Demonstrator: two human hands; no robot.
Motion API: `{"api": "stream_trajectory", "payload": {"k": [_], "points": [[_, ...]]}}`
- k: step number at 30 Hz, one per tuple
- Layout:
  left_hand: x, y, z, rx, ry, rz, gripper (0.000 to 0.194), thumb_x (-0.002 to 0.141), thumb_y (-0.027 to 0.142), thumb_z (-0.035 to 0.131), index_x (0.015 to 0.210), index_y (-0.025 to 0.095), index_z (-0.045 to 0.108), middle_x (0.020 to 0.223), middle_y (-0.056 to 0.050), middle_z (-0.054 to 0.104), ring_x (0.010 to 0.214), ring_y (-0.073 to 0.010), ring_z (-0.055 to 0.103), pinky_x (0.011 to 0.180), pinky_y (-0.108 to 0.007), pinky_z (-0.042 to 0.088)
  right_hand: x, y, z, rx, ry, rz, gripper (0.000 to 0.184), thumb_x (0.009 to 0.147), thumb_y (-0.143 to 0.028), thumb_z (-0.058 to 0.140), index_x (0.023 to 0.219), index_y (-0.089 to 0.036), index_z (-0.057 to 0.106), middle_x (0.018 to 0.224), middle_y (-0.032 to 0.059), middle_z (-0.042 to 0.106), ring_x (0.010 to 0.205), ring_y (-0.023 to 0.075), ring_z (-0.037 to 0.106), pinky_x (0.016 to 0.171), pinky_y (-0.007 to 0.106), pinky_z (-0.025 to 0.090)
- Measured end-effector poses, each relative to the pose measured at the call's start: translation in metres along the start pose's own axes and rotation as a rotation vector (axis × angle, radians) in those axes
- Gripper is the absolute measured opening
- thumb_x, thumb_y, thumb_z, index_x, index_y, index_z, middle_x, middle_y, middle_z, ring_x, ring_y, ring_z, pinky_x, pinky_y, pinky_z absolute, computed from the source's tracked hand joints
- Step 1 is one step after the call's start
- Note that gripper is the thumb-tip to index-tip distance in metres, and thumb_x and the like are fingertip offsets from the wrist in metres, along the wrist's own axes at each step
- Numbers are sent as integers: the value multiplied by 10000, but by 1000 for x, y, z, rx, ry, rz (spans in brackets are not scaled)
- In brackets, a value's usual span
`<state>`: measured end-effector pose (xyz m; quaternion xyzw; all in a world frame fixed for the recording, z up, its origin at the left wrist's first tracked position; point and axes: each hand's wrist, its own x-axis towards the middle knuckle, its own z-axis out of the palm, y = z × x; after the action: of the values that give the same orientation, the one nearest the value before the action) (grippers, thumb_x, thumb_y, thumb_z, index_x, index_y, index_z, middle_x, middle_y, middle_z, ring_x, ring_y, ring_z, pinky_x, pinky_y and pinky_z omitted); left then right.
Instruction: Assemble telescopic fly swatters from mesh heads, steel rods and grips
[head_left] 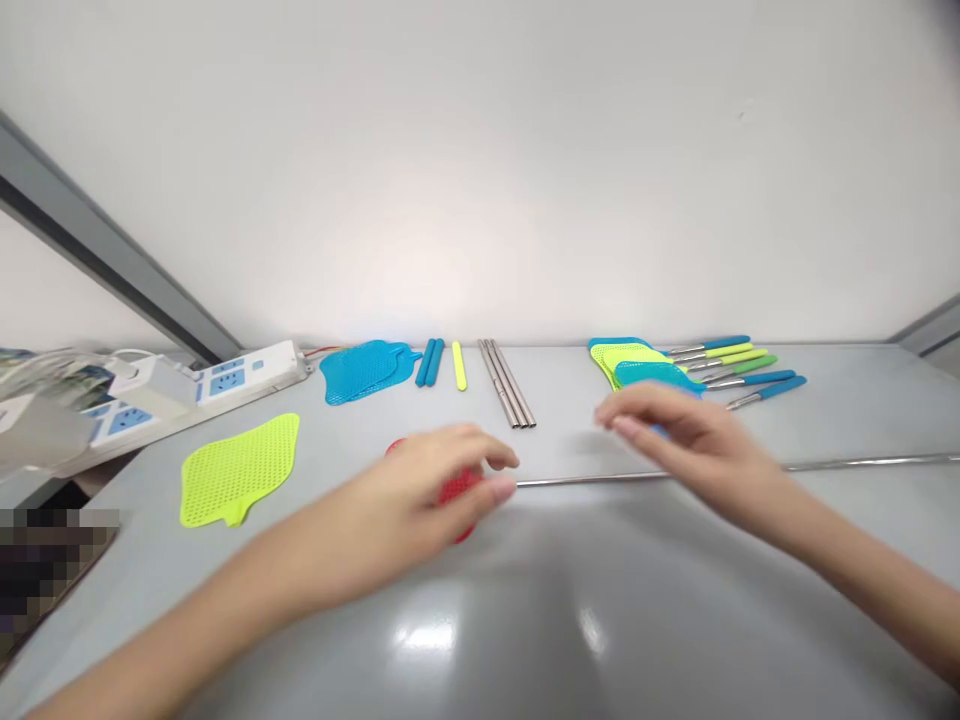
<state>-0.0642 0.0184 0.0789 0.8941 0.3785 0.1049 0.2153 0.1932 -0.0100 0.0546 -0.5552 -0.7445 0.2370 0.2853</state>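
My left hand (pixel 427 490) curls around a red mesh fly swatter head (pixel 457 490), which shows only between the thumb and fingers and at its edges. Most of that head is hidden by the hand. My right hand (pixel 690 430) hangs above the grey table (pixel 600 600) with its fingers loosely apart, holding nothing. Beneath it runs a long thin metal rod (pixel 847 465), lying flat with its end close to my left thumb. A stack of blue and yellow-green swatter heads (pixel 630 362) lies just beyond my right fingertips.
A lime swatter head (pixel 238 470) lies left of my hands. Along the wall are a blue swatter head (pixel 366 370), blue grips (pixel 429 362), a yellow grip (pixel 459 366), several metal rods (pixel 506 383) and several colour-handled rods (pixel 750 372). Power strips (pixel 247 375) sit at the far left.
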Motion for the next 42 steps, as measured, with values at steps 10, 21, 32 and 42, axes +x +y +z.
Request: {"api": "stream_trajectory", "payload": {"k": [10,21,32,42], "points": [[7,-25,55,207,-13,19,149,854,194,343,745,177,443,821,-20,462,758,-159,417,677,-299,345,12,30,43,-46,-347,-61,73,768,-233,523,811,-201,573,766,7,545,691,125,492,618,236,395],[13,-28,47,388,-13,128,175,827,200,370,683,169,463,822,-34,424,794,-183,393,849,-427,251,11,15,52,-180,-334,-94,129,824,-117,352,759,-187,439,720,26,532,659,152,474,602,254,360],[17,-28,23,192,-153,273,239,833,205,388,610,177,470,583,23,460,633,-124,406,843,-359,246,14,20,30,-19,-465,117,299,819,-381,402,653,-197,569,593,-2,505,557,126,436,477,212,306],[18,-33,24,222,-181,214,242,840,194,375,616,176,467,617,17,478,606,-124,393,722,-302,280,11,54,-4,56,-679,331,338,806,-485,396,697,-209,558,582,-32,338,513,94,289,437,211,224]]}}
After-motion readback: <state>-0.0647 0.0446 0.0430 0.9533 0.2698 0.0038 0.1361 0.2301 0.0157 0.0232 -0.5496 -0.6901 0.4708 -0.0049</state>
